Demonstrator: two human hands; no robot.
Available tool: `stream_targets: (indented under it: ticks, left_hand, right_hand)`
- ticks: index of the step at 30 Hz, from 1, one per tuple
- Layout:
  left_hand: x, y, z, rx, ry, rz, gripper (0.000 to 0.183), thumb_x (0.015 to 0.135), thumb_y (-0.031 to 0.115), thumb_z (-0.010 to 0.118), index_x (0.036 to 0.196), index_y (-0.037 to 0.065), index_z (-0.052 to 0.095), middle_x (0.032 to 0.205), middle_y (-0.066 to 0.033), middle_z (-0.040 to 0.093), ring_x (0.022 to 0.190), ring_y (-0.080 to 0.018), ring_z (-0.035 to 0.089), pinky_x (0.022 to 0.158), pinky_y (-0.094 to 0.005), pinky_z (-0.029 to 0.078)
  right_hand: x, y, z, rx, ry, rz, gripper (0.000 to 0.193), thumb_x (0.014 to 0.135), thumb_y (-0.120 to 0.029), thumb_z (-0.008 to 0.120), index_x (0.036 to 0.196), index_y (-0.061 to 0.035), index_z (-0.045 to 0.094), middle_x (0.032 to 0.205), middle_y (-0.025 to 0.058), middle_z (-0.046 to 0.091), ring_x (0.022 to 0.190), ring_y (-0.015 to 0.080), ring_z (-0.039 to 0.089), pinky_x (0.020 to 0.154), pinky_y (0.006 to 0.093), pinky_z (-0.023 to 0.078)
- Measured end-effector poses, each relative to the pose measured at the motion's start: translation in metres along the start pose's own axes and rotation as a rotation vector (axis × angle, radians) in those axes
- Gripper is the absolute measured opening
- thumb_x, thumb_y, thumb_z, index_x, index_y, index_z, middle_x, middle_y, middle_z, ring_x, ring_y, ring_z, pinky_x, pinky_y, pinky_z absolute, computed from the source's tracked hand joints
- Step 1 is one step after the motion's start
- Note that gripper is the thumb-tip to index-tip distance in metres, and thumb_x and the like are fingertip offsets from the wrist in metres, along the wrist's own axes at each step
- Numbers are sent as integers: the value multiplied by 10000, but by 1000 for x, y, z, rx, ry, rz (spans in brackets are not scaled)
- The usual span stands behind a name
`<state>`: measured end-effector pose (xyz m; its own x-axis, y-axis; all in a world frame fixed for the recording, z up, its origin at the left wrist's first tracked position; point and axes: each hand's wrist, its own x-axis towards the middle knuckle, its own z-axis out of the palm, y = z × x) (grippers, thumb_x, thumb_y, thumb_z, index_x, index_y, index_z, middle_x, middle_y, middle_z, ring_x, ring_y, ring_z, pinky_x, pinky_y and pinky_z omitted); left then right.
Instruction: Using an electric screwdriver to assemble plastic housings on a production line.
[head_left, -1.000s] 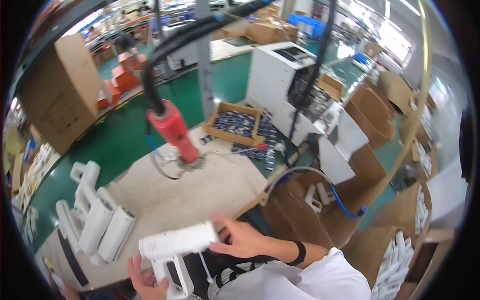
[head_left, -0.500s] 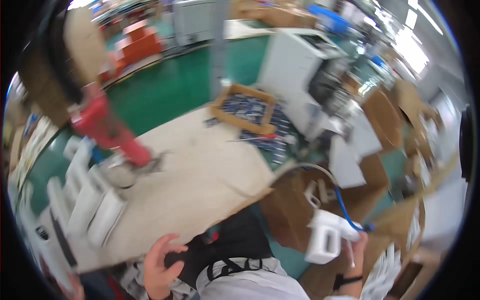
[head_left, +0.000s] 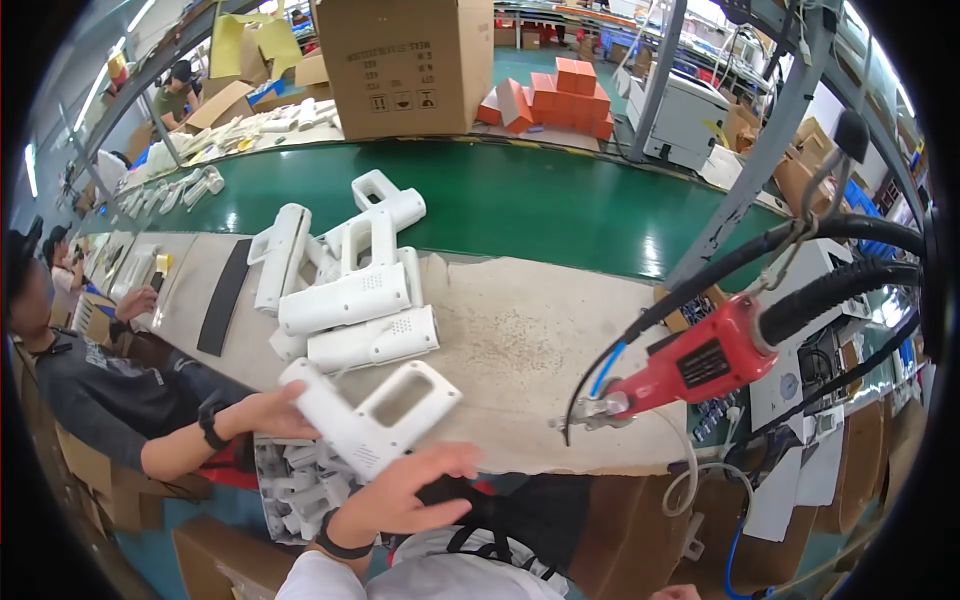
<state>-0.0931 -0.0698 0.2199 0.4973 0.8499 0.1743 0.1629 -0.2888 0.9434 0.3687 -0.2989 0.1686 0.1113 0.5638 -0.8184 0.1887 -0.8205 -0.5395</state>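
Behind the pale workbench [head_left: 520,340], a green conveyor belt [head_left: 540,205]; beyond it, a large cardboard box [head_left: 405,65], orange boxes [head_left: 555,95], bright overhead light.

— What's the work surface?

— A pale, speckled bench top [head_left: 540,340], scuffed in the middle, running along a green conveyor belt [head_left: 560,205].

— And what lies on it?

— A heap of white plastic gun-shaped housings [head_left: 350,285] at its left part, stacked on one another. Beside them, farther left, a long black strip [head_left: 224,296] lies flat.

— Anything on the belt?

— A big brown carton [head_left: 408,62] and a pile of orange boxes [head_left: 560,92] at its far edge.
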Motion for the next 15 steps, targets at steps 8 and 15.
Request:
stream_targets:
  ticks: [8,15]
  left_hand:
    - [24,-34,17,981,103,-121,789,630,287,785,1289,17,446,1169,-173,540,1102,-348,509,974,-455,366]
    - [63,-45,39,1063,-50,-330,878,649,399,757,1342,13,381,1035,-183,614,1026,-336,571,935,-501,349]
  right_hand:
    - [20,-221,108,8,494,-1465,677,736,-253,740,1272,29,438,1234,161,503,1108,285,508,886,380,424]
    - [87,-426,146,270,356,-1453,527,772,-52,715,1235,-16,465,1028,59,563,907,136,554,755,300,462]
